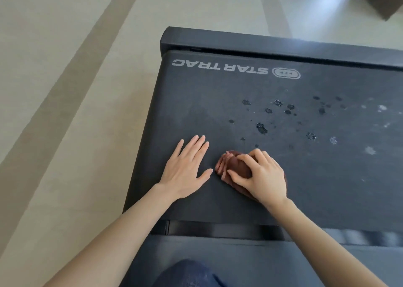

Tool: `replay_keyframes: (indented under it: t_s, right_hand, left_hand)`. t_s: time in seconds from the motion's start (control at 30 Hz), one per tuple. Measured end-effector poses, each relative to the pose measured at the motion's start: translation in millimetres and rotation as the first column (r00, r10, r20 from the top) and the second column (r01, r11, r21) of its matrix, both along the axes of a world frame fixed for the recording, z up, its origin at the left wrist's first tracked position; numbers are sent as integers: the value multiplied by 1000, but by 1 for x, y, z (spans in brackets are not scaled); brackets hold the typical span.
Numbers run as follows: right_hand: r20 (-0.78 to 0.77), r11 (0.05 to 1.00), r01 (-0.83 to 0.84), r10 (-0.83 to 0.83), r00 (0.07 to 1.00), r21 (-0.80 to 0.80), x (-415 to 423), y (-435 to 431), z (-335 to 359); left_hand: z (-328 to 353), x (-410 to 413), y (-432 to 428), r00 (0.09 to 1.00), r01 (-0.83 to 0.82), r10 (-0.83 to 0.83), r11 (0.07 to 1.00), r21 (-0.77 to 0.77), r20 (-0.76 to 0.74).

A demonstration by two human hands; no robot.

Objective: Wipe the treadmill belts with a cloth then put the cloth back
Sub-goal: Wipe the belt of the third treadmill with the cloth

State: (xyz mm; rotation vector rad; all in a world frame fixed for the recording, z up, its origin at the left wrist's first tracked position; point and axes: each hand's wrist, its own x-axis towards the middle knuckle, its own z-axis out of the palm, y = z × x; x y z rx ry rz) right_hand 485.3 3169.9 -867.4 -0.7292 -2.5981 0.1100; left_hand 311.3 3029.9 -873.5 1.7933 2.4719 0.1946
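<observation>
A dark grey treadmill belt [218, 103] fills the middle and right of the head view, with white "STAR TRAC" lettering near its far edge. Wet dark spots [261, 128] and pale smudges [370, 150] dot the belt to the right. My right hand [261, 174] presses a folded brown cloth [234, 166] down on the belt, fingers curled over it. My left hand [187, 166] lies flat on the belt just left of the cloth, fingers spread, holding nothing.
The black side rail [218, 229] runs along the near edge of the belt, and the end cap [196, 39] closes the far side. Beige floor [65, 90] lies to the left. My knee in blue denim [187, 273] is at the bottom.
</observation>
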Motion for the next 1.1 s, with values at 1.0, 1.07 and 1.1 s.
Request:
replay_keyframes:
  t_s: [1.0, 1.07, 1.1]
  right_hand:
    - [132, 914, 402, -394, 910, -46, -37, 56, 11]
    - [108, 919, 390, -384, 917, -46, -9, 22, 11]
    - [108, 927, 373, -367, 924, -42, 8, 5, 10]
  left_hand:
    - [-3, 0, 10, 997, -60, 54, 992, 111, 63]
    - [-4, 1, 8, 997, -52, 44, 990, 133, 65]
    - [-4, 2, 8, 997, -53, 43, 988, 142, 68]
